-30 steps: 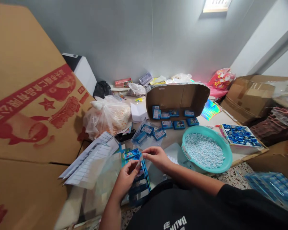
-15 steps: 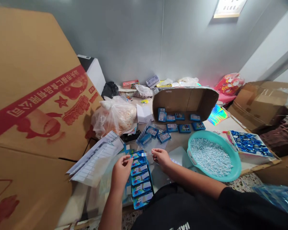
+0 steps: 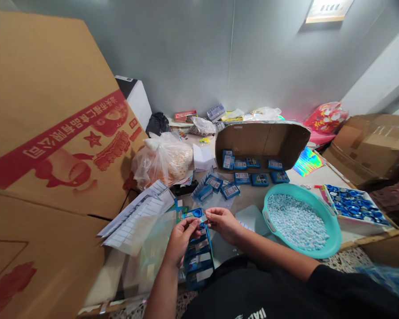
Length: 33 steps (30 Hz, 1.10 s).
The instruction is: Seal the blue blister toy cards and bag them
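Observation:
My left hand [image 3: 181, 237] and my right hand [image 3: 222, 222] meet in a pinch over a column of blue packets [image 3: 197, 259] lying on the table in front of me. Between the fingertips is a small shiny strip [image 3: 203, 220], held by both hands just above the top packet [image 3: 193, 213]. My left hand covers part of the column. To the right of my right hand stands a teal basin [image 3: 322, 250] full of small pale pellets [image 3: 295, 219].
A big printed cardboard box [image 3: 49, 133] fills the left. Sheets of white labels [image 3: 136, 217] lie left of the packets. An open carton [image 3: 262, 139] with blue packs, loose blue packs [image 3: 216, 186], a plastic bag [image 3: 162, 159] and a tray of blue caps [image 3: 354, 206] lie beyond.
Half a second ago my hands were apart with the strip stretched between them; now they have come together over the top packet. The camera has shifted slightly.

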{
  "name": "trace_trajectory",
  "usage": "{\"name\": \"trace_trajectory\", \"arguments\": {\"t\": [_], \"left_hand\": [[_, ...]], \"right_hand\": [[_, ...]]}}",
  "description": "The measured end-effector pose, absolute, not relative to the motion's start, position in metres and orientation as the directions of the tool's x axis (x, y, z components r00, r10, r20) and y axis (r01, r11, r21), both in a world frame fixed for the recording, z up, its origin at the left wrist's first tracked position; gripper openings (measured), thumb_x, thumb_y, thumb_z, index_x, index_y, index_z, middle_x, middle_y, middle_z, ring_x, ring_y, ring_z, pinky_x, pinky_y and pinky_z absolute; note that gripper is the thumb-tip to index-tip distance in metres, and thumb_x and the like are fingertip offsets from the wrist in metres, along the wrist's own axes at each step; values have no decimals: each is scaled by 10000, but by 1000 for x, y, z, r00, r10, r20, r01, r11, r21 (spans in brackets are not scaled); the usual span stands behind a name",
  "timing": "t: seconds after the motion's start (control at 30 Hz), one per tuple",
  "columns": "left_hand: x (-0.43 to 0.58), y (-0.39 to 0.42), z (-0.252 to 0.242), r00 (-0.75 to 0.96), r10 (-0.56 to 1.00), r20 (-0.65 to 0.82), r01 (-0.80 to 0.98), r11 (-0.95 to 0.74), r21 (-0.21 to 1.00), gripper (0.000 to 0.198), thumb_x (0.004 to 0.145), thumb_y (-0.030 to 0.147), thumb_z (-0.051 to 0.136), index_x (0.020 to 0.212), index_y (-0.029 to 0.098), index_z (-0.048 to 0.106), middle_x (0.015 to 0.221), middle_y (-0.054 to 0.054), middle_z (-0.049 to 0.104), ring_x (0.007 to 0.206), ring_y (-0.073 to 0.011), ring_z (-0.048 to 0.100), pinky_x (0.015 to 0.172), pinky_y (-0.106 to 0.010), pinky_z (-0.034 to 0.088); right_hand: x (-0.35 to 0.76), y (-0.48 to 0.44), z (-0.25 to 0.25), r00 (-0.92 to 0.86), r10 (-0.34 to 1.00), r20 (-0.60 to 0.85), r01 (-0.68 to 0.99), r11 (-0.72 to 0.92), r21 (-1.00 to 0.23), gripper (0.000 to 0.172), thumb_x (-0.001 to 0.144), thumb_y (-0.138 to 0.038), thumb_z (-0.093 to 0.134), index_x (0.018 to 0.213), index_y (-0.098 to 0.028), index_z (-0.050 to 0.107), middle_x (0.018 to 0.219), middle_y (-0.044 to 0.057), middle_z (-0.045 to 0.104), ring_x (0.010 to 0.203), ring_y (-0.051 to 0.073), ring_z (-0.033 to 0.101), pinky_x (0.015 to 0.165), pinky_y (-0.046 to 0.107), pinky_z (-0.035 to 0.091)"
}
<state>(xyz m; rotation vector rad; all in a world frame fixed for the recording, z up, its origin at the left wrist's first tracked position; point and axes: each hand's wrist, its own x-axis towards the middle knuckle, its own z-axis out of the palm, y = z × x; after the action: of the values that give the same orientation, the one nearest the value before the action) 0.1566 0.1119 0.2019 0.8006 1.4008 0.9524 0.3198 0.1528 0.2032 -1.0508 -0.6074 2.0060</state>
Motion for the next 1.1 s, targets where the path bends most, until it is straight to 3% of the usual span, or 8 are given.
{"name": "trace_trajectory", "arguments": {"t": [0.13,0.3,0.43,0.57,0.7,0.8,0.93,1.1], "left_hand": [[156,115,194,-139,895,-424,-5,428,904,537,649,585,718,922,124,690,758,-61,698,605,-160,630,615,-306,543],[160,122,185,-324,888,-326,215,405,889,526,694,471,696,1101,138,672,745,-68,719,586,-196,646,584,-314,516],[160,122,183,-320,911,-261,350,370,861,312,735,464,659,870,199,757,873,-97,760,725,-253,690,690,-365,529],[153,123,181,-279,934,-223,382,322,867,285,749,443,638,865,222,775,966,-89,771,957,-292,692,876,-401,513],[153,122,177,-307,927,-215,396,330,857,270,753,420,637,864,209,763,904,-96,761,882,-286,695,843,-408,525],[154,121,172,-351,914,-206,401,345,849,399,719,397,682,1057,188,716,858,-81,721,745,-251,667,788,-414,535],[145,128,156,-448,872,-198,312,360,879,778,557,347,818,1271,161,571,1093,-124,643,935,-260,645,877,-436,520],[126,134,139,-310,869,-385,37,416,909,671,556,417,844,1129,148,622,934,-93,702,812,-232,693,751,-377,568]], "right_hand": [[316,153,191,-306,828,-470,-386,-559,-734,456,481,-444,914,735,-141,686,640,-14,607,592,96,535,603,240,410],[308,158,163,-206,835,-510,-315,-550,-773,420,448,-440,870,655,-138,663,537,-40,552,519,80,438,544,242,329],[307,162,147,-138,824,-550,-270,-566,-779,395,430,-426,832,631,-145,643,493,-54,518,486,77,406,526,244,294],[307,163,143,-123,828,-547,-241,-560,-793,376,454,-427,807,647,-141,658,513,-43,538,497,81,416,531,243,289],[305,162,139,-121,835,-537,-209,-550,-808,363,482,-444,796,638,-153,646,512,-43,528,497,89,414,529,248,294],[302,159,133,-116,839,-532,-166,-544,-822,352,528,-459,783,626,-166,614,499,-50,499,492,92,398,521,245,294],[293,151,122,-117,844,-523,-70,-532,-844,336,648,-479,736,704,-185,582,542,-49,498,507,107,434,522,237,339],[295,149,112,-127,853,-507,217,-475,-853,229,842,-414,591,746,-208,555,539,-46,458,506,138,469,515,254,388]]}}
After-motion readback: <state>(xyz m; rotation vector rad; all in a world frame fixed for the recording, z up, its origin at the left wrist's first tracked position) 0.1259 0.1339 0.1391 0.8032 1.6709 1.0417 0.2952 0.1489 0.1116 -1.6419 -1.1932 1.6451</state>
